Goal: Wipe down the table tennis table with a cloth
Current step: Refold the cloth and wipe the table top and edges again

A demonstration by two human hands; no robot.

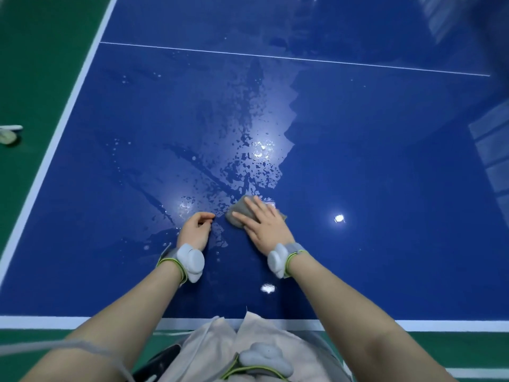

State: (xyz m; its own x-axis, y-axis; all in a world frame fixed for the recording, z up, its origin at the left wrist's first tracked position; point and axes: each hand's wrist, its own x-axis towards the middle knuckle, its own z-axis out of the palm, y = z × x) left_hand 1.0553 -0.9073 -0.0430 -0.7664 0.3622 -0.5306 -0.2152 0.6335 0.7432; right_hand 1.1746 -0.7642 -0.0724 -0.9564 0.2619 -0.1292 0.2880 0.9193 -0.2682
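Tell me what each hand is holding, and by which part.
The right hand presses flat on top of the grey cloth, fingers straight, not gripping it. The left hand holds nothing; its fingers curl loosely against the table.

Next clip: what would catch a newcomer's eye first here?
The blue table tennis table fills the view, with a patch of wet streaks and droplets glaring at its centre. Just below that, the right hand presses flat on a grey cloth, while the left hand rests loosely curled beside it.

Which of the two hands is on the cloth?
The right hand is: it lies flat, fingers spread, on the grey cloth. The left hand rests beside it on the wet blue table, fingers curled, holding nothing.
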